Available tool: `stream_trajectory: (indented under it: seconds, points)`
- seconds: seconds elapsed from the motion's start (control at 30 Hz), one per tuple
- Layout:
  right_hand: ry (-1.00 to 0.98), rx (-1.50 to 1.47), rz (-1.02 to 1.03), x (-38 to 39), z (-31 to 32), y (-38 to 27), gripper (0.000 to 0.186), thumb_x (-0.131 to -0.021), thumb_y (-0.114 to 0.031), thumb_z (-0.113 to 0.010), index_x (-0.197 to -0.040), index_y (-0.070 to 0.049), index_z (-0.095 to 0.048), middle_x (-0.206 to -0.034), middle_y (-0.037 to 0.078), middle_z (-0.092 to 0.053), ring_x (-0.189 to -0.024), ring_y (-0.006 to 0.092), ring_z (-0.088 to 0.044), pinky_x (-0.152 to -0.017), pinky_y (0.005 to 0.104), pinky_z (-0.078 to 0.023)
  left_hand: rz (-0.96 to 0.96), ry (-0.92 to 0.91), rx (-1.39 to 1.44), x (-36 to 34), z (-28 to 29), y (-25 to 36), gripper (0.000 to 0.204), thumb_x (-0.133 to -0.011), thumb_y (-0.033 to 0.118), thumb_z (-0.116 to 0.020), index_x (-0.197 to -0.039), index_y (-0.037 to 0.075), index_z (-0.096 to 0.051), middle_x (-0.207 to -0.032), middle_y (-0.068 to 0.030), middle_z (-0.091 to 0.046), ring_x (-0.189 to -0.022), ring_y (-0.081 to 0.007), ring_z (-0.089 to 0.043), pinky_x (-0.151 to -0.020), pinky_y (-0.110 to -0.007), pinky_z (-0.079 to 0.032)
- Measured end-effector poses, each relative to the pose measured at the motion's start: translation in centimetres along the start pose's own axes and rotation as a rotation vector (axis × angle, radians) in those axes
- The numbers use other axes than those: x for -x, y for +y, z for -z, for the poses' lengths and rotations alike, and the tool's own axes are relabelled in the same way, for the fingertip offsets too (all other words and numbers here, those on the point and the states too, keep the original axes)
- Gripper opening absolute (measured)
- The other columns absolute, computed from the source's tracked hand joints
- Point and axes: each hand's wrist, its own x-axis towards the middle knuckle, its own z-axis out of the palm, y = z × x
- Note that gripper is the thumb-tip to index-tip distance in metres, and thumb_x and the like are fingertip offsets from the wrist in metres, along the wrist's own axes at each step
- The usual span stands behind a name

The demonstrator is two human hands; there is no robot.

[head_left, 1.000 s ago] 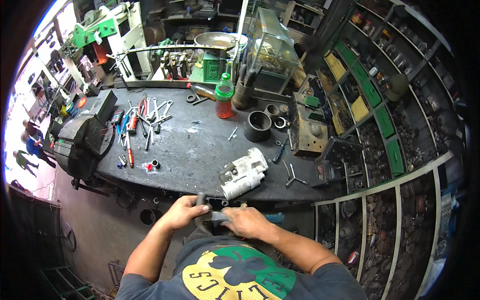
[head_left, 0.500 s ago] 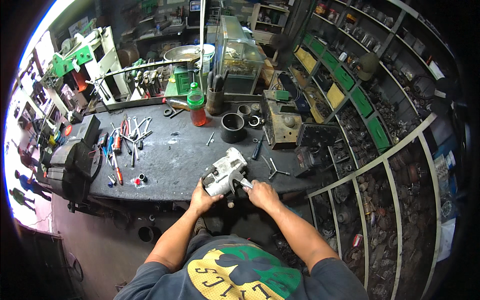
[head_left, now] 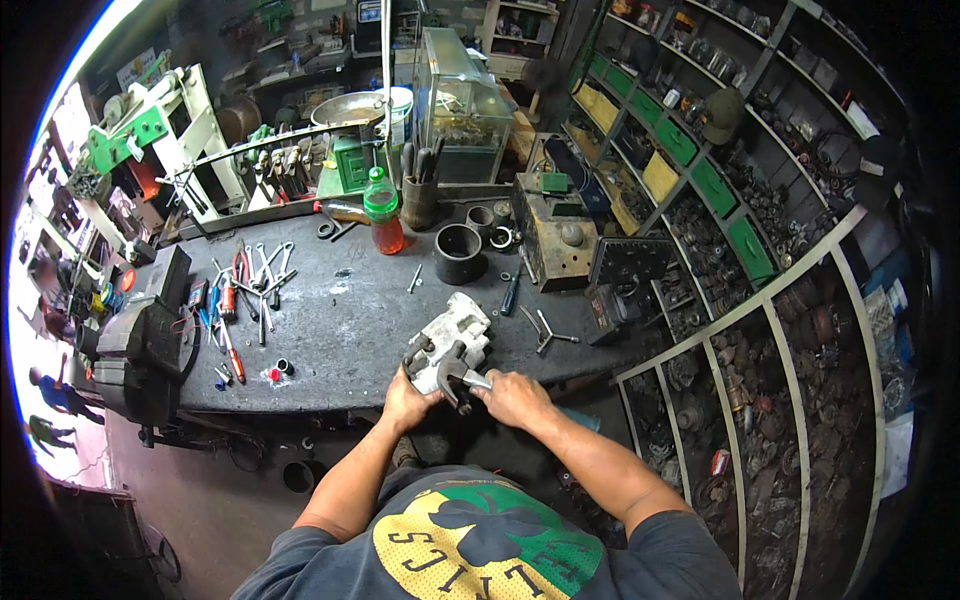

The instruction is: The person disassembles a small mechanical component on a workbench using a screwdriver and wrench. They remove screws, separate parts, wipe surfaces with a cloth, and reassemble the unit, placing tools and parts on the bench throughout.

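Note:
My left hand (head_left: pixel 408 398) grips the lower left end of the pale cast-metal housing (head_left: pixel 440 335), which lies slanted at the workbench's front edge. My right hand (head_left: pixel 520 397) is closed round the handle of a claw hammer (head_left: pixel 455 370), whose dark steel head rests against or just over the housing's lower end; contact is hard to tell. Part of a blue handle shows behind my right hand. Behind the housing are a dark metal cylinder (head_left: pixel 458 255), a small bolt and a blue screwdriver (head_left: pixel 510 293).
The dark workbench (head_left: pixel 340 386) holds a vise (head_left: pixel 145 340), scattered wrenches (head_left: pixel 265 280), a green-capped bottle (head_left: pixel 384 215) and a metal box (head_left: pixel 560 255). A glass tank (head_left: pixel 460 130) stands behind. Shelves of parts (head_left: pixel 780 380) line the right. Two people (head_left: pixel 48 400) are at the far left.
Both hands moved up to the housing at the bench edge, the left taking hold of it and the right bringing the hammer. Since half a second ago the hammer head has moved slightly down and left.

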Motion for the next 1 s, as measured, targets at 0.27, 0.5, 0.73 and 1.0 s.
stream_trajectory:
  seconds: [0.27,0.5,0.73,1.0]
  points:
    - [0.085,-0.117,-0.133,-0.9,0.2,1.1,0.048,-0.109,-0.048,-0.063,-0.118,-0.001,-0.071,-0.107,0.03,-0.078,-0.105,0.0529,-0.074,-0.093,0.0625,-0.058,0.065,-0.076,-0.06,1.5,3.9,-2.7,0.101,-0.071,0.024,-0.104,-0.154,-0.001,-0.051,-0.142,-0.0231,-0.071,-0.136,-0.0352,-0.068,-0.117,-0.045,-0.052]
    - [0.136,-0.266,-0.232,0.9,-2.8,4.9,0.045,-0.108,-0.044,-0.066,-0.116,-0.001,-0.072,-0.106,0.032,-0.077,-0.105,0.055,-0.072,-0.092,0.0626,-0.056,0.12,-0.192,-0.179,2.1,9.2,-3.8,0.117,-0.071,0.029,-0.104,-0.163,-0.003,-0.038,-0.147,-0.0288,-0.067,-0.14,-0.0393,-0.065,-0.121,-0.045,-0.049]
    - [0.18,-0.368,-0.376,2.5,-6.1,7.1,0.046,-0.107,-0.043,-0.067,-0.119,0.001,-0.073,-0.11,0.034,-0.076,-0.108,0.0547,-0.072,-0.094,0.0609,-0.057,-0.147,0.062,-0.779,3.3,8.1,0.6,0.135,-0.07,0.033,-0.102,-0.174,0.008,-0.02,-0.175,-0.0314,-0.031,-0.165,-0.0452,-0.029,-0.135,-0.056,-0.027]
    - [0.252,-0.389,-0.437,0.4,-7.0,6.5,0.047,-0.103,-0.04,-0.073,-0.118,0.005,-0.073,-0.11,0.034,-0.076,-0.11,0.0526,-0.073,-0.097,0.0573,-0.057,-0.124,-0.28,-1.177,-1.5,2.5,2.8,0.095,-0.076,0.057,-0.088,-0.149,0.001,-0.064,-0.149,-0.0196,-0.066,-0.157,-0.0455,-0.042,-0.131,-0.072,-0.022]
